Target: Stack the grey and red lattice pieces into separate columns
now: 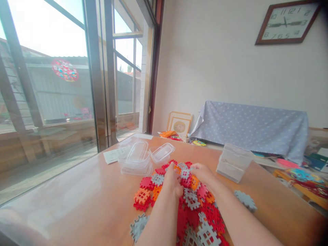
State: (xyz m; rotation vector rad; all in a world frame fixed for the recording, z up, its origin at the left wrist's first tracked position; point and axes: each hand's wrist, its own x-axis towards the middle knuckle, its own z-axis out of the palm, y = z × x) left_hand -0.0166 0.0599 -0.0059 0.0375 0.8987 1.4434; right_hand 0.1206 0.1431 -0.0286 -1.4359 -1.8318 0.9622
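A heap of toothed plastic building tiles, in red, orange and grey, lies on the wooden table (84, 198), with both my hands reaching into its far part. My left hand (174, 181) is over the middle of the heap with its fingers curled in; whatever they hold is hidden behind the hand. My right hand (203, 173) is at the right side, its fingers stretched out beside a grey windowed tile (185, 173). Closer to me are another grey windowed tile (191, 199) and a red windowed tile (212, 216). An orange windowed tile (142, 196) lies at the left edge.
Clear plastic containers (135, 164) and a clear lid (162, 152) are behind the heap, by a paper sheet (114, 155). A clear bin (232, 164) stands at the right, with a lone grey tile (245, 201) nearer me. Glass windows (61, 85) border the left side.
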